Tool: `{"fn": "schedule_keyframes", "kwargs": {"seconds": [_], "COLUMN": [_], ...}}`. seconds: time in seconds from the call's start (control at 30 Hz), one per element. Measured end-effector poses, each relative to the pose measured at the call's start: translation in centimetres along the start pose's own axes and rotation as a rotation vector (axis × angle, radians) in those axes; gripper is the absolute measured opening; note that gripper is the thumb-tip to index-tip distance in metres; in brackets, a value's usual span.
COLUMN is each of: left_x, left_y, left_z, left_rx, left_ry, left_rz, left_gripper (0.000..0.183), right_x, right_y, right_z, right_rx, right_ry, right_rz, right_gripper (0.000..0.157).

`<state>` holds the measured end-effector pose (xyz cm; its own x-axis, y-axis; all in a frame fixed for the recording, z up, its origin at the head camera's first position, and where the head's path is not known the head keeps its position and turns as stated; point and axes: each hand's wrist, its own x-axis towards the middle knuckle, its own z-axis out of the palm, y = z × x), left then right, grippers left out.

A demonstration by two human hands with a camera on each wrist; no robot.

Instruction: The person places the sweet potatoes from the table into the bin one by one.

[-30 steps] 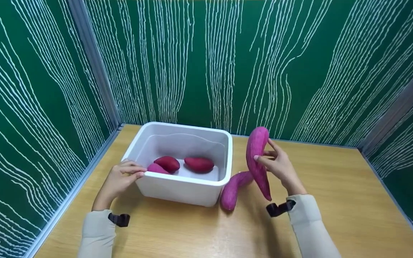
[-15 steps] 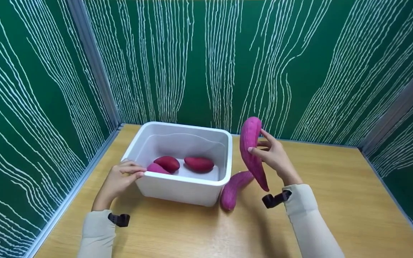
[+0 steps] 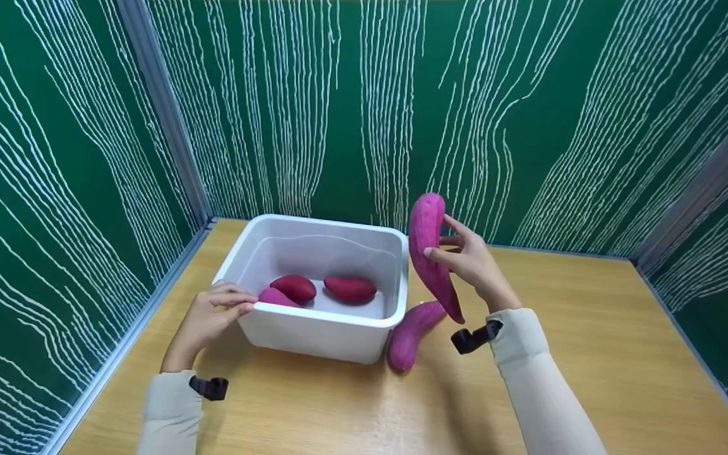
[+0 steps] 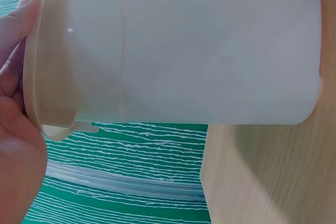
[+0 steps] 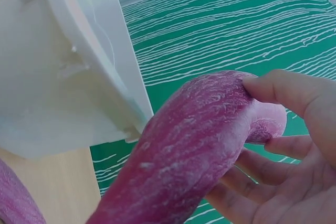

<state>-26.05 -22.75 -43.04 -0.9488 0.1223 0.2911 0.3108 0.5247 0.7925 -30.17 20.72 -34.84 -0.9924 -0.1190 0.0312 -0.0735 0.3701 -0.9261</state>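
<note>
Bin (image 3: 313,335), head view: 2 red pcs (image 3: 293,288) + 1 pink pc (image 3: 277,297) inside; L hand (image 3: 212,314) pinches rim (image 3: 339,317), R hand (image 3: 474,264) grips long veg (image 3: 426,230) nr bin's R side; 2nd veg (image 3: 404,346) on table (image 3: 339,407). L wrist: hand at rim. R wrist: thumb + fingers round long veg.

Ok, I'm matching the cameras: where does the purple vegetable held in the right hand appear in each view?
Head: right of centre, the purple vegetable in the right hand.
Left wrist: not in it.
Right wrist: from the middle down to the bottom edge.
Shared landmark: the white bin, visible in all three.
</note>
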Motion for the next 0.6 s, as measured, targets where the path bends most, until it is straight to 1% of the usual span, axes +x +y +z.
{"fn": "schedule_keyframes", "kwargs": {"seconds": [0.1,0.27,0.5,0.6], "left_x": [0.0,-0.1,0.0,-0.1], "left_y": [0.0,-0.1,-0.2,-0.2], "left_z": [0.0,0.1,0.1,0.1], "left_rx": [-0.001,-0.004,0.011,-0.011], "left_ry": [0.008,0.028,0.024,0.029], "left_rz": [0.009,0.049,0.041,0.071], "left_gripper": [0.014,0.012,0.013,0.013], "right_x": [0.4,1.0,1.6,1.8], "right_y": [-0.4,-1.2,-2.3,-2.7], "right_z": [0.4,1.1,2.1,2.5], "right_rx": [0.009,0.014,0.000,0.002], "right_ry": [-0.008,-0.020,-0.034,-0.039], "right_rz": [0.007,0.014,0.022,0.019], "right_gripper": [0.083,0.082,0.082,0.081]}}
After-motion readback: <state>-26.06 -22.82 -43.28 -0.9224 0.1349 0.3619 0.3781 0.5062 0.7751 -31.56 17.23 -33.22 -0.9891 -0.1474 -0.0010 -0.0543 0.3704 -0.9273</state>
